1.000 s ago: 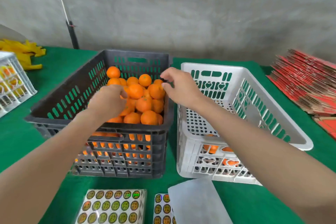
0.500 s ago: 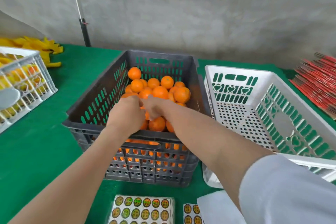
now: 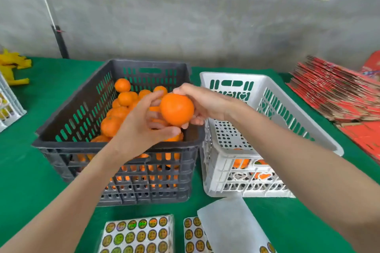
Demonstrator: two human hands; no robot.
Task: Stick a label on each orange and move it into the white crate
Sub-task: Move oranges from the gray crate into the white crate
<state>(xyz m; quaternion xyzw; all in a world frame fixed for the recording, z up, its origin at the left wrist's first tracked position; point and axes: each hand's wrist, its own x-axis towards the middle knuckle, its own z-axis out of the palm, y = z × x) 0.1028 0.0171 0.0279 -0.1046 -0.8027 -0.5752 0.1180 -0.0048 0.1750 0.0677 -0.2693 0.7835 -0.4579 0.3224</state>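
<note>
**Orange raised at the dark crate's right rim**

The right hand (image 3: 205,102) has its grip curled round one orange (image 3: 176,109), above the dark crate (image 3: 115,146) near its right wall. The white crate (image 3: 234,76) stands just beside, open-topped, with its floor showing at the far end. The left hand (image 3: 141,127) lies against the orange's left side, but I cannot tell its grip. Label sheets (image 3: 135,234) lie at the near edge of the green bench (image 3: 30,181).

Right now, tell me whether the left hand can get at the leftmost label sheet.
Probably yes. The left hand hovers over the dark crate, and the leftmost label sheet lies uncovered on the cloth in front of that crate, nearer the person.
</note>
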